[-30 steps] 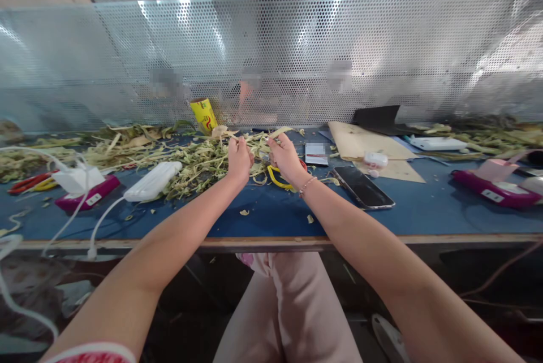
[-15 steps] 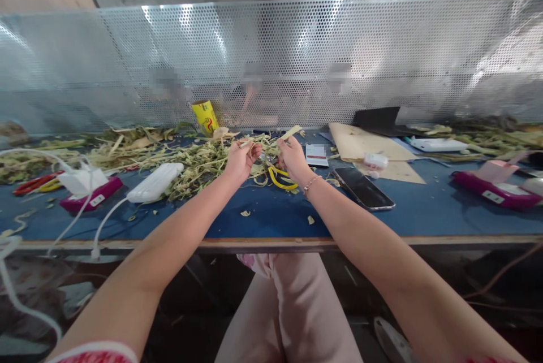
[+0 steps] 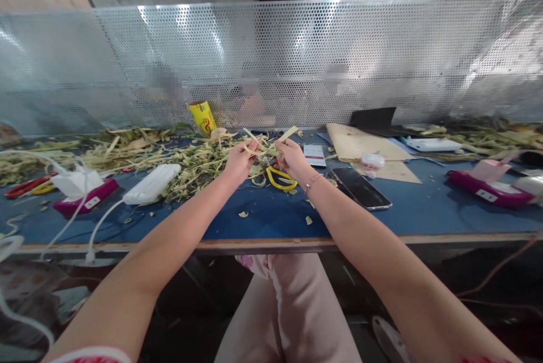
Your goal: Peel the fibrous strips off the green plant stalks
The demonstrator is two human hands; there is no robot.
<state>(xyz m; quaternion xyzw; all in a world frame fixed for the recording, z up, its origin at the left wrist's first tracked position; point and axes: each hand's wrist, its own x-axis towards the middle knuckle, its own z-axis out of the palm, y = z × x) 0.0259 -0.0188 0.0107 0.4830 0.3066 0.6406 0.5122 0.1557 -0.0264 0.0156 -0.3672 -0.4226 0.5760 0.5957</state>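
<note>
My left hand is closed in a pinch on thin pale-green plant strips, whose ends poke out above the fingers. Close on its right, my right hand grips a flat pale-green plant strip that slants up past the fingertips. Thin strands span the gap between both hands. Beside and behind my left hand spreads a heap of dry, shredded plant bits. Yellow scissor handles lie just below my right hand; the blades are hidden or hard to make out.
A black phone, a small white card and brown paper lie right. Left are a white power bank, a purple power strip and cables. A yellow tube stands before the perforated metal screen; people sit behind it.
My left fingers have closed more around the strips, and pale strip ends now stick up above them. My right hand keeps its hold. The whole view has shifted slightly.
</note>
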